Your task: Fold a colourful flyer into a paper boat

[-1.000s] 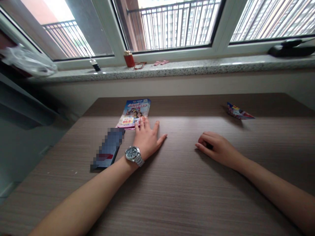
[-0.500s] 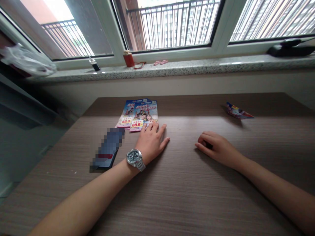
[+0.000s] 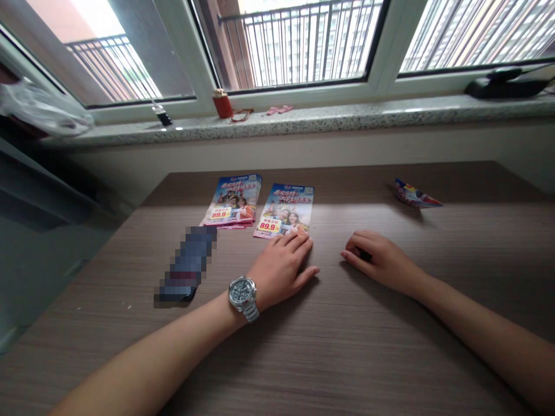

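Observation:
My left hand [image 3: 284, 267], with a silver watch [image 3: 243, 292] on its wrist, lies flat with fingers stretched out. Its fingertips press on the lower edge of a colourful printed flyer [image 3: 288, 205]. To the left of that flyer is a small stack of matching flyers [image 3: 234, 196], apart from it. My right hand [image 3: 375, 254] rests on the table to the right, loosely curled with thumb and forefinger close together; nothing shows in its hollow. Beyond this hand stands a folded paper piece [image 3: 415, 195] with a pointed end, printed in similar colours.
A blurred-out dark phone-like object [image 3: 188, 263] lies on the wooden table [image 3: 303, 358], left of my left hand. On the stone windowsill [image 3: 347, 118] are a red container [image 3: 222, 105], a small dark bottle [image 3: 162, 115], pink items [image 3: 278, 110], a plastic bag [image 3: 43, 110] and a black device [image 3: 505, 86].
My left hand has slid the top flyer rightward and slightly toward me, off the stack. The flyers beneath now show more fully. My right hand keeps its curled pose.

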Motion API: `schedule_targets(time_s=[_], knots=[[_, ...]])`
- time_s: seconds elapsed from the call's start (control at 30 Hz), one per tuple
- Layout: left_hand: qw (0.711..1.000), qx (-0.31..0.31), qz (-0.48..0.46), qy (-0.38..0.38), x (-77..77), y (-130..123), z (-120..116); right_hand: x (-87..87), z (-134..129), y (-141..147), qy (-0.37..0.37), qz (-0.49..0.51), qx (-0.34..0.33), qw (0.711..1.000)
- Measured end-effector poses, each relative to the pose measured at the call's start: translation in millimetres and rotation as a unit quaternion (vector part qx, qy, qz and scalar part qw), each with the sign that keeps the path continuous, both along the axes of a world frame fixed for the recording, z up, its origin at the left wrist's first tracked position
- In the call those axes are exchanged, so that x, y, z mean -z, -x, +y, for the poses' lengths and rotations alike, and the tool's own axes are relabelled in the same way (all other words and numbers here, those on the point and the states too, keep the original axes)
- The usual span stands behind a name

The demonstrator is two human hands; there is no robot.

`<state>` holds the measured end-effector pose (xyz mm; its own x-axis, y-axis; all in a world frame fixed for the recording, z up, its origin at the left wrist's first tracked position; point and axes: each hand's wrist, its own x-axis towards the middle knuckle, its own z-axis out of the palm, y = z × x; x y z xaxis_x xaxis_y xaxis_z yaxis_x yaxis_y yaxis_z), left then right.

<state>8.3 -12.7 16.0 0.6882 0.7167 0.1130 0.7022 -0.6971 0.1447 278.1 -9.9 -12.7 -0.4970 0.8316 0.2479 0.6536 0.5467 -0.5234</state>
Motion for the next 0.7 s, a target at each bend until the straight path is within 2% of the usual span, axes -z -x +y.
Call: schedule_targets(time_s=[0.27,0.53,0.7], knots=[[0.998,0.067,-0.004,0.017,2.2,-8,-11,-2.8,-1,0,-0.006,0.025,0.011,1.000],[0.991,0.129,-0.013,0.026,3.1,-10,-15,-2.6,1,0,-0.119,0.026,0.043,0.992],[0.987,0.155,-0.021,0.030,5.0,-10,-14,3.8,4,1,-0.107,0.008,0.020,0.994]])
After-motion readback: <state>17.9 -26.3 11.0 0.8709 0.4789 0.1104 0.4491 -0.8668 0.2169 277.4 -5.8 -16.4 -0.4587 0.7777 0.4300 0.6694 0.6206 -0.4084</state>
